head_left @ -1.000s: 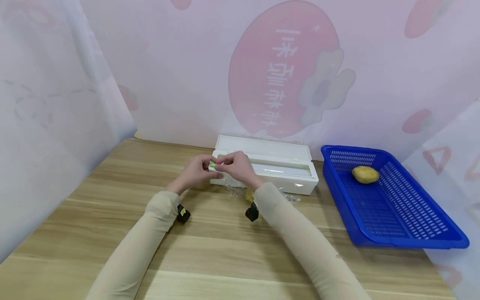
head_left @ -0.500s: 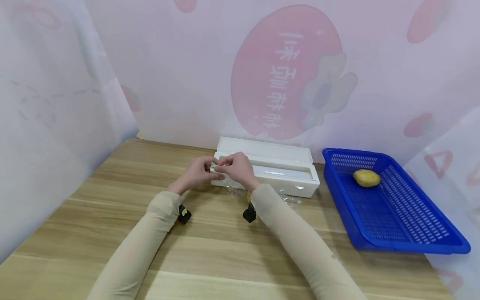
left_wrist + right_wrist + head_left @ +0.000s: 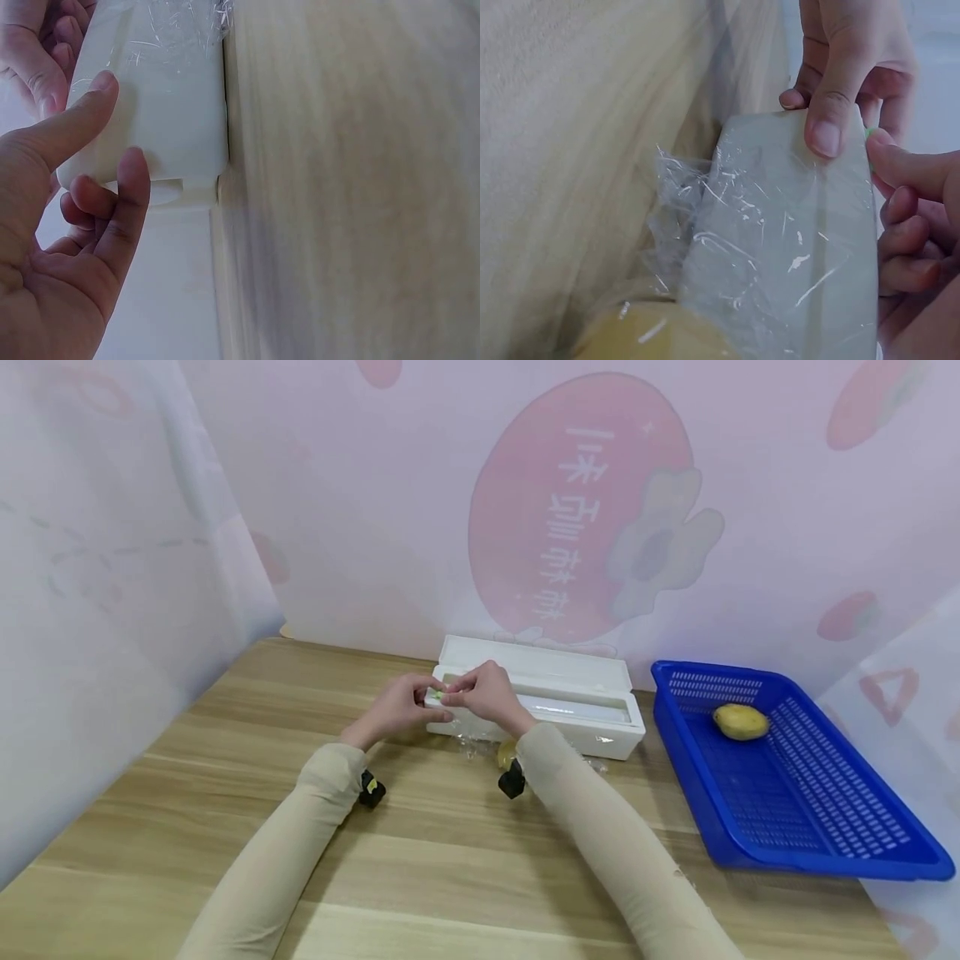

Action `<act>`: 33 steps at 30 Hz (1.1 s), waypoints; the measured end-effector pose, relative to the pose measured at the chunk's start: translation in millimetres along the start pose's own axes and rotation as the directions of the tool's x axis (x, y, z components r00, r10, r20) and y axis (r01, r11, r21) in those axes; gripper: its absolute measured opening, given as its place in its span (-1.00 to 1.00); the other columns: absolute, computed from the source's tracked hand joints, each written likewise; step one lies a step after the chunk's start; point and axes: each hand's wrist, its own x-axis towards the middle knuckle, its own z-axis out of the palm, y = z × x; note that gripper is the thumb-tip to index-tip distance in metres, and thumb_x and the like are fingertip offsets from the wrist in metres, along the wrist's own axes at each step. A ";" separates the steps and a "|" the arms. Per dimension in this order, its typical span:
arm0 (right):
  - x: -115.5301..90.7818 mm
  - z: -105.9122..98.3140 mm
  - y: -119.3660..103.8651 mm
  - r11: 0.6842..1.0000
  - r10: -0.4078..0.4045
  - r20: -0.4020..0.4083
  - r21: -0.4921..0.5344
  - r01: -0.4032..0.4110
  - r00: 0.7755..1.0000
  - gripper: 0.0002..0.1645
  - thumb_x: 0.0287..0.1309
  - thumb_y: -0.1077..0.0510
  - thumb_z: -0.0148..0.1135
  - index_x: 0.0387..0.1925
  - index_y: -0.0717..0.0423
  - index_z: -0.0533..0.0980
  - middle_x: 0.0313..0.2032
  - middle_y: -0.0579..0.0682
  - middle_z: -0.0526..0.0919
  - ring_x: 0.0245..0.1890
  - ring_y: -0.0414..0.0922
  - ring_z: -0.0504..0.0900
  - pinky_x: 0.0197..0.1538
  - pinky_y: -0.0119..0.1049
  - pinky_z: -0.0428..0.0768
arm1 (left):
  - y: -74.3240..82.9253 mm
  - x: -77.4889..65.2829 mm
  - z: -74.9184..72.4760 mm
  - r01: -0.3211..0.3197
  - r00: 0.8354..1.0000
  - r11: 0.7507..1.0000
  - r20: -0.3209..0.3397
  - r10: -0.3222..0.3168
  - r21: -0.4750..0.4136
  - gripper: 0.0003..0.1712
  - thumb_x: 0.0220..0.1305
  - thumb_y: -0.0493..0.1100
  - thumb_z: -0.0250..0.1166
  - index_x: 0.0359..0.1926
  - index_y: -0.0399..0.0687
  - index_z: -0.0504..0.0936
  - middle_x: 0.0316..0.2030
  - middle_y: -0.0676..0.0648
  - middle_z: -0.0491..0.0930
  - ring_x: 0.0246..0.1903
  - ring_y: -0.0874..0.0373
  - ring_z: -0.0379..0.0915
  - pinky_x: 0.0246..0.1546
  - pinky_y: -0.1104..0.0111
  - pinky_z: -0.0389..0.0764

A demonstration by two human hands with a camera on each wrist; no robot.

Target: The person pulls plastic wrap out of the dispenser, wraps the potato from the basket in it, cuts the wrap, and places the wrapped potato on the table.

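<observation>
A white cling film dispenser box (image 3: 551, 728) stands on the table with its lid (image 3: 540, 662) raised at the back. Inside it lies a pale film roll (image 3: 576, 708). My left hand (image 3: 396, 706) grips the box's left end, thumb on the front face and fingers around the end. My right hand (image 3: 489, 697) pinches a small green piece (image 3: 437, 695) on the rim at that same end, mostly covered by the fingertips. Crumpled clear film (image 3: 679, 191) hangs down the front of the box. A rounded yellow thing (image 3: 656, 334) lies before it, partly under the film.
To the right stands a blue perforated basket (image 3: 708, 810) with a yellow mango-like fruit (image 3: 741, 722) in it. Behind the box rises a printed pink curtain (image 3: 360, 527). Wood-grain table (image 3: 420, 877) spreads in front, under both forearms.
The head view has shifted slightly, so the scene sits a little lower and further right. Both hands keep their places at the box's left end, with only slight finger movement.
</observation>
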 end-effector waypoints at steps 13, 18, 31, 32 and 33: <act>-0.9 -5.3 0.4 0.999 0.010 0.045 -0.045 -0.008 0.999 -0.90 0.04 0.11 0.52 -0.44 0.06 0.76 -0.64 -0.04 0.65 -0.75 -0.27 0.18 -0.63 -0.40 0.21 | 2.4 -1.9 -2.5 0.026 1.000 0.999 -0.001 -0.026 0.034 -0.60 0.01 -0.03 0.58 -0.12 -0.03 0.73 -0.66 0.01 0.37 -0.61 0.15 0.27 -0.53 0.27 0.33; -4.0 -11.8 4.9 0.998 0.001 0.064 -0.064 0.003 0.998 -0.90 0.08 0.11 0.49 -0.43 0.06 0.75 -0.72 -0.03 0.53 -0.75 -0.28 0.19 -0.65 -0.41 0.22 | 2.1 0.8 -1.3 0.024 1.000 0.997 0.008 -0.024 0.067 -0.57 0.01 0.01 0.58 -0.10 -0.04 0.74 -0.65 0.02 0.40 -0.60 0.16 0.29 -0.52 0.28 0.35; -32.3 -68.5 36.6 0.989 -0.029 0.116 -0.143 0.045 0.993 -0.91 0.09 0.14 0.47 -0.37 0.09 0.75 -0.80 -0.13 0.32 -0.75 -0.27 0.16 -0.59 -0.38 0.22 | 1.1 0.7 -0.6 0.037 0.999 0.999 0.022 -0.038 0.038 -0.69 0.03 -0.02 0.56 -0.19 0.00 0.76 -0.64 0.02 0.40 -0.60 0.16 0.27 -0.57 0.31 0.33; -34.8 -73.6 38.6 0.986 -0.032 0.119 -0.157 0.051 0.992 -0.91 0.09 0.15 0.47 -0.38 0.09 0.75 -0.80 -0.13 0.34 -0.75 -0.26 0.16 -0.59 -0.38 0.22 | 1.1 0.5 -0.7 0.032 0.999 0.999 0.026 -0.033 0.035 -0.68 0.04 -0.01 0.56 -0.18 0.00 0.76 -0.64 0.02 0.40 -0.60 0.17 0.27 -0.56 0.32 0.33; -37.5 -78.6 41.0 0.983 -0.032 0.121 -0.174 0.053 0.992 -0.92 0.10 0.15 0.47 -0.38 0.09 0.75 -0.79 -0.12 0.35 -0.75 -0.26 0.15 -0.58 -0.38 0.22 | 1.4 0.1 -0.8 0.029 0.999 0.999 0.029 -0.029 0.030 -0.67 0.04 -0.01 0.55 -0.17 -0.01 0.76 -0.65 0.02 0.39 -0.61 0.17 0.25 -0.56 0.32 0.32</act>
